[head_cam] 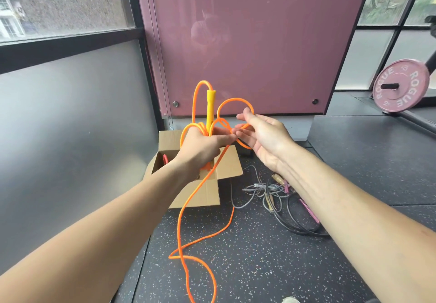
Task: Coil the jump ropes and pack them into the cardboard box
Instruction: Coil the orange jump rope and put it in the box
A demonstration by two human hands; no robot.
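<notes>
Slack orange rope (184, 257) on floor (259, 267), nearest; coils and yellow handle (210, 109) clenched in left hand (203, 146); right hand (264, 135) spread, loop over fingers. Lay equal loops, feed slack steadily. Open box (205, 196) beneath.

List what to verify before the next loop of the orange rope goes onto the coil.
1. Left hand grips the orange rope and its yellow handle: ok.
2. Right hand carries a loop over its fingers: ok.
3. Tail on the floor runs free: not ok, it crosses itself.
4. Tail apart from the other ropes: cannot tell, it nears a grey one beside the box.
5. Box open: ok.
6. Room in the box: cannot tell, the left arm hides most of it.
</notes>
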